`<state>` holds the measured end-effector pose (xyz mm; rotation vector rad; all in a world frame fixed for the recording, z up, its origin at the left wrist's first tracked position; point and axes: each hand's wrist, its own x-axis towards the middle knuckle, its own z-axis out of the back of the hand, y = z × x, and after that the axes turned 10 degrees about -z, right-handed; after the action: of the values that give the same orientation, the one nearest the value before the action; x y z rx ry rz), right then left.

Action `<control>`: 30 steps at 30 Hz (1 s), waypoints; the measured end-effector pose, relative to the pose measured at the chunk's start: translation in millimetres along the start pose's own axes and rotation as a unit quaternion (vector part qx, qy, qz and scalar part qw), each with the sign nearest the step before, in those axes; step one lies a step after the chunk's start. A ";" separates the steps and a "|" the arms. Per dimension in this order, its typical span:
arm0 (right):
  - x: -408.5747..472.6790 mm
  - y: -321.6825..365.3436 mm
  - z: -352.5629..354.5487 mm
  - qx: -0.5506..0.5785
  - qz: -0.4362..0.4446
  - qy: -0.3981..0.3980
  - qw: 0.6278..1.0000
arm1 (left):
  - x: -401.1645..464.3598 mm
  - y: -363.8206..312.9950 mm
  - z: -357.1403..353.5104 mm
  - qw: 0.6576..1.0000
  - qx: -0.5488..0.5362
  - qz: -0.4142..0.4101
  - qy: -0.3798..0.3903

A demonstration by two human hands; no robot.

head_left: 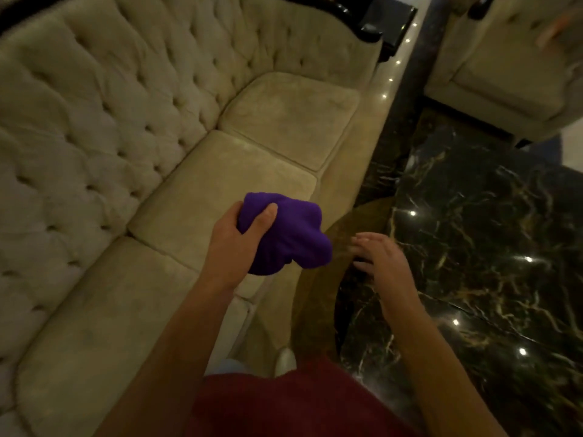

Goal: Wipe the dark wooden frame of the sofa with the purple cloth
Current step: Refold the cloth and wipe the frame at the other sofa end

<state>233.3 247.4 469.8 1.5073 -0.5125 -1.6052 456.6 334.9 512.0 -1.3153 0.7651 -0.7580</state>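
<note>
My left hand (235,239) grips a bunched purple cloth (290,234) in the air above the front edge of a cream tufted sofa (132,127). My right hand (380,255) hovers to the right of the cloth with fingers spread, holding nothing and apart from the cloth. The sofa's dark wooden frame (356,18) shows as a carved curved rail at the far armrest, top centre. Another dark strip of frame (19,11) runs along the backrest top at the upper left corner. Both hands are far from these frame parts.
A glossy black marble table (492,247) with gold veins and light reflections fills the right side, close to the sofa front. A second cream armchair (504,70) stands at the upper right. A narrow beige floor strip (356,171) runs between sofa and table.
</note>
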 end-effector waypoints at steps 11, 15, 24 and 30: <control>30.3 34.9 9.0 0.192 -0.051 0.106 0.974 | 66.6 -4.1 -113.7 0.984 -0.078 0.050 0.152; 71.4 54.7 28.2 0.218 -0.016 0.021 0.976 | 107.5 7.1 -143.8 0.971 -0.111 0.137 0.159; 191.0 174.5 57.8 0.148 0.016 -0.024 0.989 | 264.3 -3.8 -200.2 0.926 -0.201 0.224 0.226; 254.1 238.3 91.9 0.077 0.051 0.069 0.993 | 369.1 -21.1 -229.5 0.923 -0.133 0.115 0.342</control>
<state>240.7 -109.2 520.0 1.6661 -0.6374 -1.3973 465.7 -99.6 490.0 -1.1627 1.6022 -0.9559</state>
